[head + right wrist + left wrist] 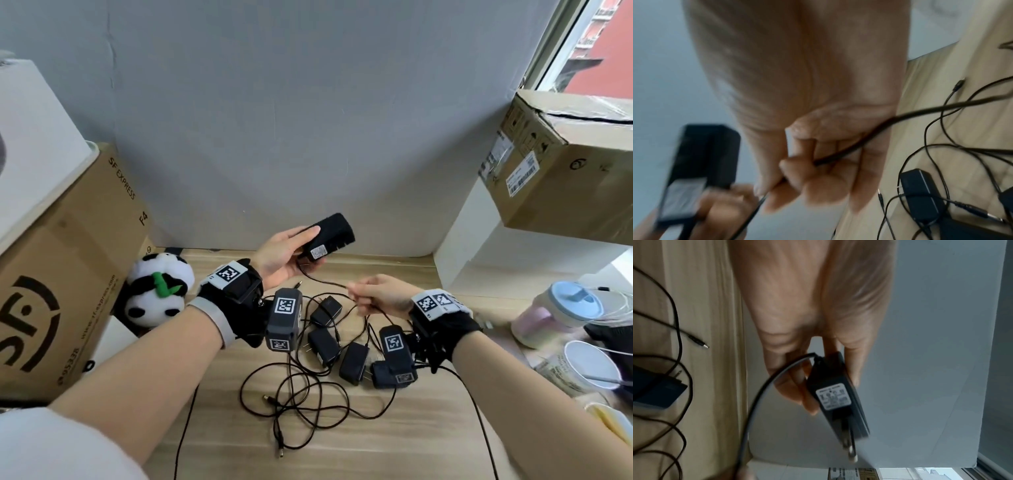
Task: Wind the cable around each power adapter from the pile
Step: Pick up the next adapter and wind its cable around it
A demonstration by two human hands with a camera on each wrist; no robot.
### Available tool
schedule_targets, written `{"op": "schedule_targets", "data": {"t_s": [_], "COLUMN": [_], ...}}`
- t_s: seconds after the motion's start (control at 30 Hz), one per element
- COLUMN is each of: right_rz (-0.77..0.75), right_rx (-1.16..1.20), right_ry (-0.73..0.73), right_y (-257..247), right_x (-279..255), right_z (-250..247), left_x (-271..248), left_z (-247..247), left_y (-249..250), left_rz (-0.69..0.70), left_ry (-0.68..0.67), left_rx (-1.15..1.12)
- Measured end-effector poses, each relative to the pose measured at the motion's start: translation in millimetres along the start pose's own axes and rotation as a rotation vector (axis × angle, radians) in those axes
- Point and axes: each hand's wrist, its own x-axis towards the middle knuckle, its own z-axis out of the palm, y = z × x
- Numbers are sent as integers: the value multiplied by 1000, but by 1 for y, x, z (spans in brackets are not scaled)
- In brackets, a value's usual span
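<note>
A light wood-grain desk [394,445] runs up to a plain grey wall [291,120]. At the desk's left edge sits a large brown cardboard box printed "SF EXPRESS" [68,274], with a white box [30,144] on top of it. A black-and-white plush panda holding a green bamboo sprig [159,287] lies just beside that box, near the far left corner. Beyond the far right corner, a taped brown cardboard box with shipping labels [561,171] rests on a white ledge [479,240] under a window [603,44]. At the right edge stand a pale pink tumbler with a light blue lid [555,311] and a white paper cup [592,363].

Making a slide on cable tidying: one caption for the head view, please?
Left hand holds a black power adapter while right hand pinches its cable above the pile.
</note>
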Motion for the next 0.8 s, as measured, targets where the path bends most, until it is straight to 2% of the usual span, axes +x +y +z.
{"op": "schedule_targets", "data": {"t_s": [0.13, 0.27, 0.33, 0.43, 0.53, 0.7, 0.8], "right_rz": [54, -66, -146, -225, -227, -193, -197], "right_rx": [16, 48, 17, -126, -272, -277, -267], "right_ry": [199, 303, 294, 234, 151, 93, 110], "right_y": [-11, -37, -47, -54, -49, -26, -15], "right_x": [-2, -3, -7, -14, -16, -15, -13], "right_z": [-22, -21, -16, -5, 2, 3, 1], "left_x": [-5, 0, 5, 11, 18, 16, 11], "left_z": [5, 12, 14, 18, 16, 14, 12], "left_y": [-2, -10, -15, -20, -22, -18, -15], "left_rz": [-14, 28, 54, 72, 32, -89, -118], "left_ry": [-45, 27, 86, 190, 300, 345, 319], "left_rx": [204, 627, 683, 616, 491, 45, -73]}}
